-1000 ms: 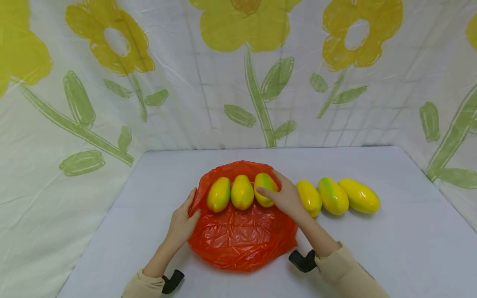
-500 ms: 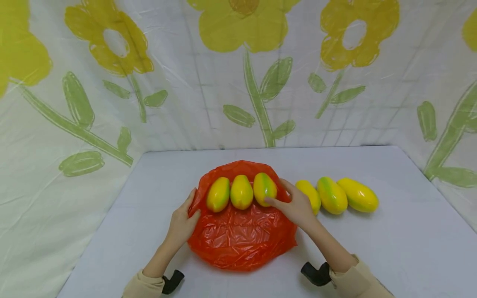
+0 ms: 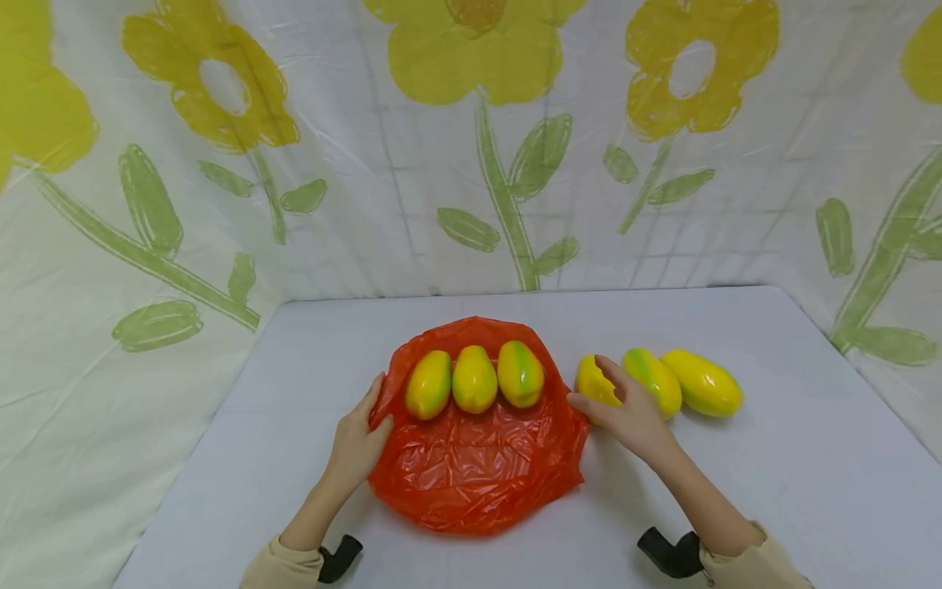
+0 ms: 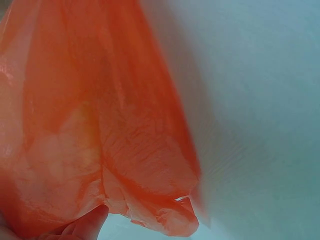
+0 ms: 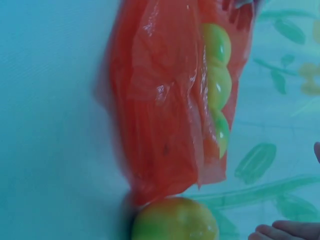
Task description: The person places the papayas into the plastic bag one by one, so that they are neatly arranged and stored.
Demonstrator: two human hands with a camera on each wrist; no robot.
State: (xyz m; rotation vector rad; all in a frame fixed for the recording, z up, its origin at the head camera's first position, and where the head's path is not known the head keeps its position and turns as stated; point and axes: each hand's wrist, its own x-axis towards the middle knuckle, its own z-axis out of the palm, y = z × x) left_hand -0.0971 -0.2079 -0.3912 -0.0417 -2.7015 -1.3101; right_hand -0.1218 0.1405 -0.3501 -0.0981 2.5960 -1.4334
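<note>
The left hand (image 3: pixel 356 446) rests on the left edge of the orange bag (image 3: pixel 471 470), which lies flat on the white table (image 3: pixel 773 491); its fingers lie close together and its thumb pinches the plastic. Three mangoes (image 3: pixel 474 378) sit in a row on the bag. The right hand (image 3: pixel 625 409) curls its spread fingers around a fourth mango (image 3: pixel 591 382), just right of the bag. Two more mangoes (image 3: pixel 680 382) lie beside it.

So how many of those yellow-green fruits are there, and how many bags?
Fruits on the orange bag: 3
Fruits on the table beside it: 3
Orange plastic bag: 1
Total: 6 fruits and 1 bag, 7 things.
</note>
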